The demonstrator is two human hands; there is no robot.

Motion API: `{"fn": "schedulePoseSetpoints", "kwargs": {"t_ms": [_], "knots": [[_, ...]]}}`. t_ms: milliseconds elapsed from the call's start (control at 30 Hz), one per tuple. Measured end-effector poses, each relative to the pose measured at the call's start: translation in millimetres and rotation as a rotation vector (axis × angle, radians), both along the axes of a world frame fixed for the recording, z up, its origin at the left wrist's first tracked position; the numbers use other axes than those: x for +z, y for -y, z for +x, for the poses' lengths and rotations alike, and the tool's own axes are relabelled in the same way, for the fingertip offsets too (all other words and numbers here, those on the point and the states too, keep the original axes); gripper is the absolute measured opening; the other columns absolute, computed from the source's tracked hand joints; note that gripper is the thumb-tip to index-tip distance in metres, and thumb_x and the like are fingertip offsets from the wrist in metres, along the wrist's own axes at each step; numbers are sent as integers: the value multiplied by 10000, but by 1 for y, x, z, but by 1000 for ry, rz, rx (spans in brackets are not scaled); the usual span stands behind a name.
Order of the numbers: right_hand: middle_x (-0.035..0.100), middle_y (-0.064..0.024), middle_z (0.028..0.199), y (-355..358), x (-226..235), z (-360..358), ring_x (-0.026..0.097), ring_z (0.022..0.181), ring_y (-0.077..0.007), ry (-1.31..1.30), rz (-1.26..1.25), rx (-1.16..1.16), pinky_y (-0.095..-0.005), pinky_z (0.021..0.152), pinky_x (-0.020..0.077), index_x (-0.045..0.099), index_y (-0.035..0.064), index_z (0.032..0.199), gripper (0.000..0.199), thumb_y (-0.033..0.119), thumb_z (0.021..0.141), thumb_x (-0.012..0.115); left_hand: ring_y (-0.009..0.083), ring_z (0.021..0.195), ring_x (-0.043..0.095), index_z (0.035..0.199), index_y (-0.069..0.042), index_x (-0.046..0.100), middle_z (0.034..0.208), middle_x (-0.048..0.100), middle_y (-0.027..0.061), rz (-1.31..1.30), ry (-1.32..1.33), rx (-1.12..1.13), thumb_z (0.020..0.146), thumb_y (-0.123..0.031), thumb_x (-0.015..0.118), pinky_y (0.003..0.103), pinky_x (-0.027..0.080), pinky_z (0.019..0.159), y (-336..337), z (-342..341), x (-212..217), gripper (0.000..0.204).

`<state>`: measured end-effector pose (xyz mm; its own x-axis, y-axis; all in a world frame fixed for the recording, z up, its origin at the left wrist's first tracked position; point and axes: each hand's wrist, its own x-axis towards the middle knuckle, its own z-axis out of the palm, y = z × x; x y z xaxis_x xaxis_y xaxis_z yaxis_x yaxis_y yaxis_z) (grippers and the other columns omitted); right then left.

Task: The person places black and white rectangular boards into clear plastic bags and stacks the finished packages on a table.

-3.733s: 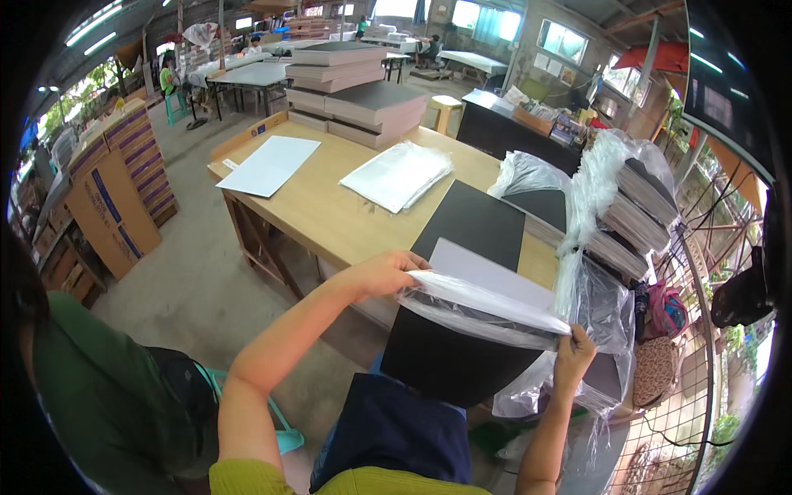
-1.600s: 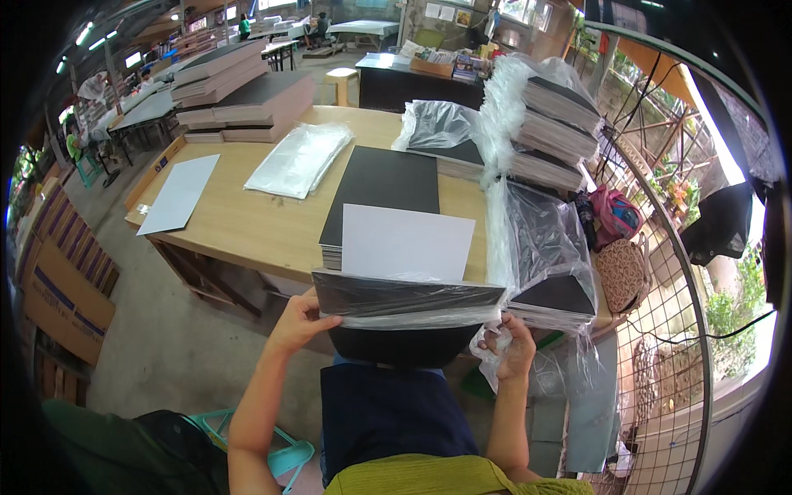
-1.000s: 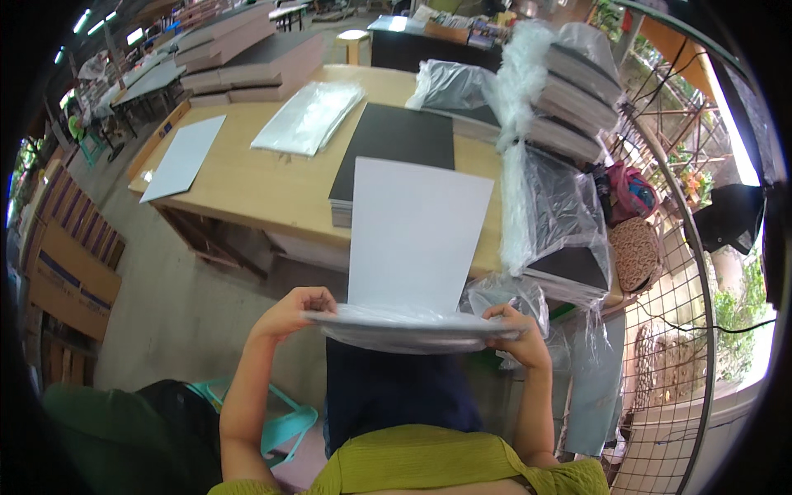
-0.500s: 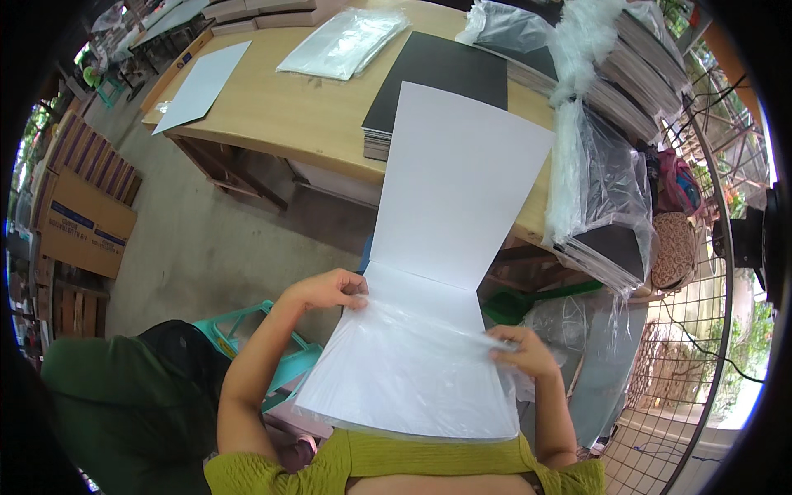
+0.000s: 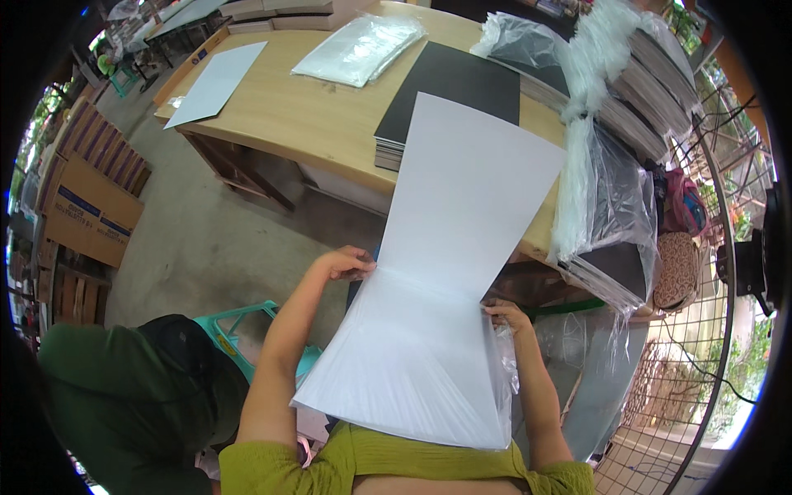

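A stiff white board (image 5: 474, 186) slants from my lap up to the table's front edge, its far end against a stack of black-topped boards (image 5: 462, 82). Its near part is inside a clear plastic sleeve (image 5: 412, 363), drawn in creases. My left hand (image 5: 351, 262) pinches the sleeve's edge at the board's left side. On the right side, my right hand (image 5: 510, 316) has its fingers closed on the sleeve's edge, with loose plastic bunched below them.
On the wooden table (image 5: 330, 124) lie a pile of clear sleeves (image 5: 359, 49) and a white sheet (image 5: 216, 82). Plastic-covered board stacks (image 5: 610, 223) fill its right end. At left are a teal stool (image 5: 235, 334), a person's dark-clothed leg (image 5: 124, 404) and cardboard boxes (image 5: 95, 210).
Both hands have moved the sleeve's mouth farther up the board, away from me. More of the board is now covered, and the plastic looks tighter.
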<state>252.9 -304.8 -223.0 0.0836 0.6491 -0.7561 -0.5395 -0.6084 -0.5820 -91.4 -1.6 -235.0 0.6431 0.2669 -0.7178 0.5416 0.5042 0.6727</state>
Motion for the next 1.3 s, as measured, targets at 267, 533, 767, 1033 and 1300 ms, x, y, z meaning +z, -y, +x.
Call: {"fn": "schedulePoseSetpoints", "kwargs": {"t_ms": [267, 533, 767, 1033, 1300], "knots": [[577, -33, 713, -25, -31, -37, 417, 439, -75, 305, 56, -370, -218, 373, 304, 580, 28, 835, 183, -55, 690, 654, 167, 768, 649, 996, -19, 562, 853, 637, 72, 226, -65, 762, 816, -250, 716, 292, 536, 569, -8, -1, -54, 331], [640, -92, 815, -2, -3, -45, 586, 625, -195, 365, 196, -194, -286, 632, 479, 628, -72, 943, 262, 80, 731, 658, 240, 911, 591, 1123, -13, 556, 1026, 609, 157, 488, -44, 246, 609, -297, 829, 344, 478, 763, 51, 7, 2, 648], [639, -118, 757, -2, -4, -42, 587, 614, -195, 490, 3, -19, -301, 585, 478, 636, -96, 869, 277, 86, 680, 722, 209, 702, 616, 950, 4, 646, 799, 654, 111, 550, -80, 27, 641, -216, 796, 326, 487, 600, 42, 0, -14, 408], [643, -154, 857, 9, -14, -27, 599, 739, -189, 640, 132, -17, -311, 661, 489, 591, -82, 991, 415, 146, 688, 763, 179, 688, 646, 908, -17, 664, 795, 679, 86, 518, -311, -179, 745, -294, 741, 304, 516, 613, 9, -2, 1, 330], [523, -50, 936, -1, 194, -30, 516, 895, -145, 591, 626, -139, -257, 800, 424, 514, 12, 1068, 477, 36, 604, 624, 144, 882, 589, 1124, -59, 574, 960, 602, 35, 723, 396, -11, 764, -208, 727, 301, 503, 749, 52, 40, 165, 418]]}}
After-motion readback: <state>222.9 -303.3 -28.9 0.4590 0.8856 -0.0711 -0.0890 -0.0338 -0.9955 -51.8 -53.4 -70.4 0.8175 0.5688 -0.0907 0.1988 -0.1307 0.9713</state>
